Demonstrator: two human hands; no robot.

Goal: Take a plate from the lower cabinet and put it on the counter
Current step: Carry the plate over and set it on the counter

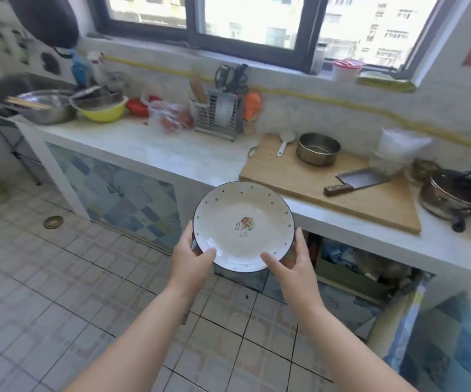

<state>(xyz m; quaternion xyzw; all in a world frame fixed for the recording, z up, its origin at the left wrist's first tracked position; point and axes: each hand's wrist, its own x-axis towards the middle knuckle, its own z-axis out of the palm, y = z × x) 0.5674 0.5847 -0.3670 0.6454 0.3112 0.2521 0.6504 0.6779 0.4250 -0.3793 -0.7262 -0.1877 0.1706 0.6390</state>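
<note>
A white plate [244,210] with a dark rim, small coloured dots and a little picture in its middle is held in the air in front of the counter [172,154]. My left hand [190,257] grips its lower left edge, thumb on top. My right hand [293,264] grips its lower right edge the same way. The plate's far rim overlaps the counter's front edge. Below the counter to the right, the lower cabinet [364,275] stands open, with boxes and bags inside.
A wooden cutting board [370,199] holds a cleaver [353,183], a metal pot [317,148] and a white spoon. A lidded black pot [454,193] sits at far right. Bowls [98,107], a bag of tomatoes and a utensil rack [220,114] line the back left. The cabinet's patterned door [443,349] hangs open at lower right.
</note>
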